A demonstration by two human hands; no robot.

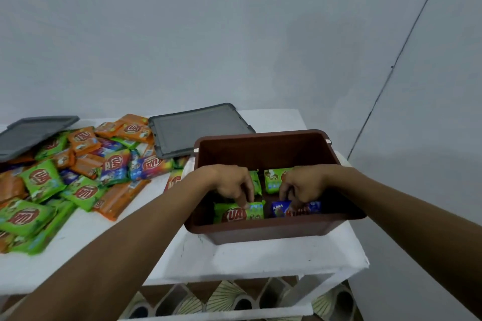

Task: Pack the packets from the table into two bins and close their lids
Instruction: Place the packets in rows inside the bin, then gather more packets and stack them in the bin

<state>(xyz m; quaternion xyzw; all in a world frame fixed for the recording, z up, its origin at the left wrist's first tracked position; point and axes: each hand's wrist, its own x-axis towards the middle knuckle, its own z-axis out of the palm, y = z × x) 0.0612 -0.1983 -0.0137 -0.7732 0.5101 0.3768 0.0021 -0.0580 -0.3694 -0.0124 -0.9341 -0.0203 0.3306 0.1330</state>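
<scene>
A brown bin [263, 229] stands open at the right end of the white table [260, 258]. Both my hands are down inside it. My left hand [232, 185] presses its fingers on a green packet [234, 214] lying at the bin's front left. My right hand [302, 185] has its fingers on a blue packet [281, 208] at the front right. Two more green packets [272, 180] lie behind them in the bin. A big pile of green, orange and blue packets [78, 172] covers the table's left part.
One grey lid [198, 128] lies flat behind the bin, partly on the pile. A second grey lid [28, 135] rests at the far left on the packets. A grey wall rises close behind the table. A patterned floor shows under the table's front edge.
</scene>
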